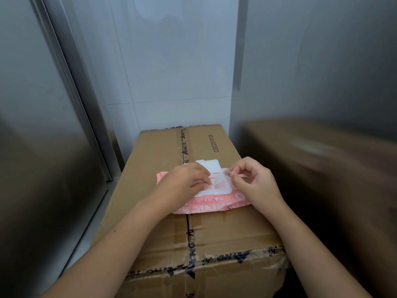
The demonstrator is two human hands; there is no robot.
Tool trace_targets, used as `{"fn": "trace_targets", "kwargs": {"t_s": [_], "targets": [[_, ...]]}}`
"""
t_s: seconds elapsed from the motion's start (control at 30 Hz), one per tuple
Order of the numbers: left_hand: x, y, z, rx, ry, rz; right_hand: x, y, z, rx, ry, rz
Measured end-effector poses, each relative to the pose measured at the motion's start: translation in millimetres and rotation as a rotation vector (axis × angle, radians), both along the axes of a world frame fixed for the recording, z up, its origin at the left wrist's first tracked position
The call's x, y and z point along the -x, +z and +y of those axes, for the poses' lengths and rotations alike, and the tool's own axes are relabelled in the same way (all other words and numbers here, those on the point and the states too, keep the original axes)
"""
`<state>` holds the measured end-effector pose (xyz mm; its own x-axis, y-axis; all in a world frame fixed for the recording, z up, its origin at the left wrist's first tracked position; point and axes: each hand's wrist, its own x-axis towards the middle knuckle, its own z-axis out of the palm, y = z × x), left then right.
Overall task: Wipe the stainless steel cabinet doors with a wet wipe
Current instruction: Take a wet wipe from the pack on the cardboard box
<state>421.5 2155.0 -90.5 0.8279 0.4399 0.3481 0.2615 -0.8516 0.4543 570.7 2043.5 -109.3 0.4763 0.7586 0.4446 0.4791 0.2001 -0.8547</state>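
1. Two hands meet over a pink wipes pack (214,203) that lies flat on top of a cardboard box (223,231).
2. The pack is soft, glossy plastic; a circled "80" is printed near its right end, and the large white letters along its near edge are partly covered and cannot be read whole.
3. Its white, hard, rectangular lid (209,165) is flipped open toward the far side.
4. The left hand (184,179) lies on the pack with nearly straight fingers pressing on the white frame around the opening.
5. The right hand (257,186) is curled, with thumb and forefinger pressed together, pinching the edge of a thin translucent film (220,181) over the opening.
6. The box is matt brown and creased, stamped "CGC2510129" on its far flap.
7. Clear tape (189,233) with dark lettering runs along the top seam and across the near edge; only fragments such as "AING" are legible.
8. The doors stand on either side: a brushed steel left door (32,125) with a vertical raised edge, and a smooth steel right door (322,61) that blurrily mirrors the box.
9. Neither hand touches a door.
10. Between them rises a wall (161,72) of pale glossy tiles.
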Motion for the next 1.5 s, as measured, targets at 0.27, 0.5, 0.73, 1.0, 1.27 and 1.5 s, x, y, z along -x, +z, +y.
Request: {"fn": "trace_targets", "kwargs": {"t_s": [0.27, 0.5, 0.73, 1.0, 1.27, 1.5], "targets": [[-7, 3, 2, 0.067, -0.001, 0.049, 0, 1, -1, 0.007, -0.008, -0.019], [-9, -2, 4, 0.173, 0.063, 0.045, 2, 2, -1, 0.012, -0.010, 0.009], [-3, -1, 3, 0.312, 0.078, -0.128, 5, 6, 0, 0.019, 0.010, 0.076], [2, 2, -2, 0.381, 0.043, -0.302, 7, 8, 2, 0.053, -0.038, 0.020], [1, 8, -3, 0.481, -0.002, -0.512, 10, 12, 4, 0.102, -0.027, -0.014], [3, 22, -2, 0.525, -0.004, -0.682, 10, 14, 8, 0.115, -0.036, -0.063]]}}
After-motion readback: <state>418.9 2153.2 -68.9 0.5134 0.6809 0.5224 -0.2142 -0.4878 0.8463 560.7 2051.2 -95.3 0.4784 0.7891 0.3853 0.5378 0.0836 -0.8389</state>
